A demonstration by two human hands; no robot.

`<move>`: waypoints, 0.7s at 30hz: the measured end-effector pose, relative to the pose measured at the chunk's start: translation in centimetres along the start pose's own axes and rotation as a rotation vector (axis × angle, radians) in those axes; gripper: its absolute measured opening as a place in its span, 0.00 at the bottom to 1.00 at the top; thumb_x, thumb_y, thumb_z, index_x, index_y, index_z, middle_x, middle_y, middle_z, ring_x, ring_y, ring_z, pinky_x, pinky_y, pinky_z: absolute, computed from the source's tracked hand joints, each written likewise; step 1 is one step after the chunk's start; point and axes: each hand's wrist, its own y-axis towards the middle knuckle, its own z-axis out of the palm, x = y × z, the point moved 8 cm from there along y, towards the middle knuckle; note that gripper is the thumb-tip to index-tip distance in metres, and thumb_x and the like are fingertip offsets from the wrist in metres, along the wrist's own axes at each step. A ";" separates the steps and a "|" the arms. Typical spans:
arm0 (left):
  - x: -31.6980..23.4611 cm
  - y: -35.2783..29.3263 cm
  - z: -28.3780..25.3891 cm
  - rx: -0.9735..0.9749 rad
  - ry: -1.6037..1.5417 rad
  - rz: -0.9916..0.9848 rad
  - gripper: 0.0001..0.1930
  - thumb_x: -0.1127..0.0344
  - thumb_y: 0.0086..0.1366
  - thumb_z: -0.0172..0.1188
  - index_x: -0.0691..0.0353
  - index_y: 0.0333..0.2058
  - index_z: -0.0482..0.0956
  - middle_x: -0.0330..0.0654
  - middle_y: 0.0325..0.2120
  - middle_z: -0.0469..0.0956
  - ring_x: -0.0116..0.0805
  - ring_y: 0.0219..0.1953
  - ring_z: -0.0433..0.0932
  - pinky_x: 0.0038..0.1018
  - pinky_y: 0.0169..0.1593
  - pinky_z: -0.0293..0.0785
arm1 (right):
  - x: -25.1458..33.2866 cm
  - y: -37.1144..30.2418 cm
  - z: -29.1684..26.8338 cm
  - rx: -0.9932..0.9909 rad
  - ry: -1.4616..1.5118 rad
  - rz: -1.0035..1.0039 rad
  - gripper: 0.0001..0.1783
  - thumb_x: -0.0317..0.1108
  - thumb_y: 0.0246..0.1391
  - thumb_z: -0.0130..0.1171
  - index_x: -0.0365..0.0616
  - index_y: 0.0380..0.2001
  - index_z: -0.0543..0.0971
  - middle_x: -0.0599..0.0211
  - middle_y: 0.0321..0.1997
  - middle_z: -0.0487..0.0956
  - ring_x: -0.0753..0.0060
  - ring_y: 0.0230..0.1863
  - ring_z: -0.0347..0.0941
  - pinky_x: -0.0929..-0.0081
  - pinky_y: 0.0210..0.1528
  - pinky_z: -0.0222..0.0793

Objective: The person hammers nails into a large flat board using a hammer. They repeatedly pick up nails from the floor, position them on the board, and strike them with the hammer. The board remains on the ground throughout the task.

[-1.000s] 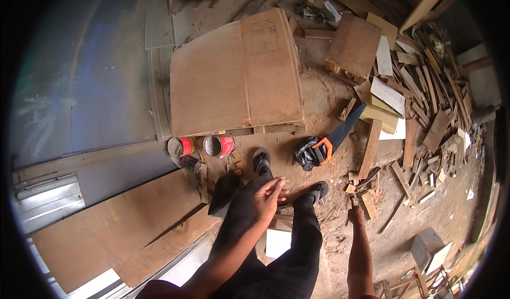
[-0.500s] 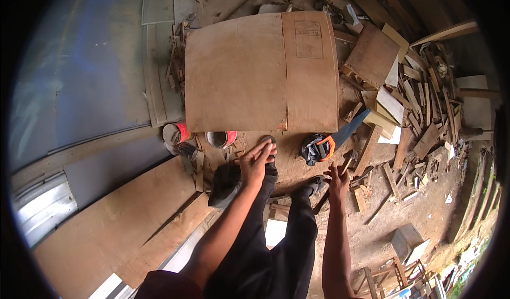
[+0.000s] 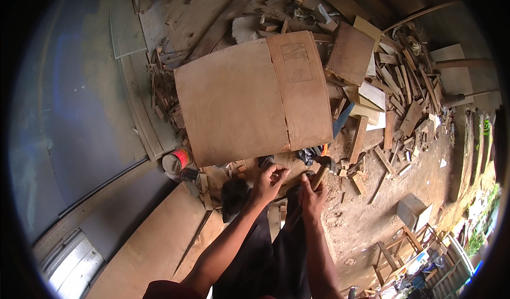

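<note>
A wide brown plywood board [image 3: 228,102], with a second stamped piece [image 3: 303,92] along its right side, lies in front of me. My right hand [image 3: 313,197] is wrapped round the wooden handle of a hammer [image 3: 321,176]; its dark head points away from me. Just left of it, my left hand [image 3: 270,184] is held near the board's close edge, thumb and fingers pinched together. Anything between those fingertips is too small to make out. A handsaw [image 3: 343,117] and a black plastic bag [image 3: 307,155] show partly past the board's near right corner.
A red-labelled can [image 3: 179,160] stands at the board's near left. Wood offcuts [image 3: 411,116] are heaped on the right, beside a square brown panel [image 3: 350,53]. Large sheets [image 3: 138,235] lie to the left. A small box [image 3: 413,210] sits at the lower right.
The hammer has come up and left, close to my left hand. The board appears nearer and slightly turned, now covering much of the saw and a second can. My view has shifted too.
</note>
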 end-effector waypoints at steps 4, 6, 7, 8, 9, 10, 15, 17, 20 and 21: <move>-0.1 0.3 0.6 0.032 -0.152 -0.029 0.09 0.64 0.70 0.62 0.65 0.40 0.80 0.30 0.32 0.80 0.15 0.33 0.74 0.16 0.38 0.71 | -0.7 -0.8 1.8 0.057 0.004 0.004 0.12 0.33 0.60 0.66 0.44 0.36 0.72 0.79 0.19 0.70 0.88 0.14 0.61 0.84 0.14 0.53; -0.5 0.5 0.8 0.044 -0.155 -0.011 0.10 0.64 0.70 0.62 0.66 0.41 0.81 0.30 0.32 0.80 0.14 0.33 0.73 0.16 0.38 0.71 | -0.8 -1.1 2.2 0.063 0.001 0.017 0.11 0.33 0.61 0.65 0.44 0.36 0.72 0.79 0.19 0.70 0.88 0.14 0.60 0.84 0.14 0.53; -0.7 0.5 0.9 0.052 -0.155 -0.005 0.10 0.64 0.69 0.62 0.66 0.41 0.82 0.30 0.32 0.80 0.14 0.33 0.73 0.16 0.38 0.71 | -0.6 -1.3 2.4 0.045 0.052 0.056 0.10 0.33 0.62 0.64 0.44 0.37 0.72 0.79 0.19 0.70 0.88 0.14 0.60 0.84 0.14 0.52; -0.8 0.4 1.0 0.057 -0.155 -0.021 0.10 0.65 0.69 0.62 0.66 0.42 0.83 0.30 0.32 0.79 0.14 0.33 0.73 0.16 0.38 0.71 | -0.3 -1.3 2.2 0.040 0.076 0.035 0.10 0.33 0.62 0.64 0.44 0.37 0.72 0.79 0.19 0.70 0.88 0.14 0.60 0.84 0.15 0.52; -0.8 0.2 1.2 0.062 -0.154 -0.037 0.10 0.65 0.69 0.62 0.66 0.42 0.83 0.31 0.32 0.79 0.14 0.34 0.73 0.16 0.38 0.70 | -0.1 -1.2 2.0 0.036 0.100 0.013 0.10 0.33 0.62 0.64 0.43 0.37 0.72 0.79 0.19 0.70 0.88 0.15 0.60 0.84 0.15 0.52; -0.9 0.1 1.3 0.067 -0.153 -0.053 0.10 0.65 0.69 0.62 0.66 0.43 0.84 0.31 0.33 0.79 0.14 0.34 0.73 0.16 0.38 0.70 | 0.2 -1.2 1.7 0.031 0.125 -0.008 0.10 0.33 0.62 0.64 0.43 0.37 0.72 0.79 0.19 0.70 0.88 0.15 0.60 0.84 0.15 0.52; -1.0 -0.4 2.3 0.073 -0.058 0.068 0.10 0.68 0.69 0.61 0.66 0.44 0.84 0.32 0.34 0.80 0.15 0.35 0.75 0.17 0.39 0.72 | -0.3 -0.9 0.3 -0.020 0.055 0.007 0.11 0.33 0.61 0.65 0.43 0.35 0.72 0.79 0.17 0.68 0.86 0.11 0.60 0.83 0.12 0.54; -0.4 -0.4 2.8 0.047 -0.077 0.060 0.10 0.68 0.69 0.62 0.66 0.45 0.84 0.32 0.35 0.80 0.16 0.36 0.76 0.17 0.39 0.73 | -0.8 -0.6 0.1 -0.012 0.085 0.048 0.11 0.33 0.61 0.65 0.43 0.35 0.72 0.79 0.17 0.68 0.86 0.11 0.60 0.83 0.12 0.54; 0.6 -0.5 3.5 -0.031 -0.166 0.033 0.12 0.69 0.68 0.63 0.65 0.48 0.82 0.33 0.36 0.81 0.16 0.37 0.76 0.17 0.40 0.74 | -1.8 0.1 -0.5 0.006 0.110 0.052 0.10 0.33 0.62 0.64 0.43 0.36 0.73 0.80 0.17 0.68 0.88 0.13 0.60 0.84 0.14 0.53; 1.5 -0.4 3.5 -0.069 -0.234 -0.021 0.13 0.70 0.67 0.64 0.65 0.49 0.81 0.34 0.36 0.81 0.17 0.37 0.77 0.17 0.40 0.74 | -2.2 0.2 -0.8 0.013 0.114 0.054 0.09 0.33 0.62 0.64 0.43 0.36 0.73 0.80 0.17 0.68 0.89 0.14 0.60 0.84 0.15 0.53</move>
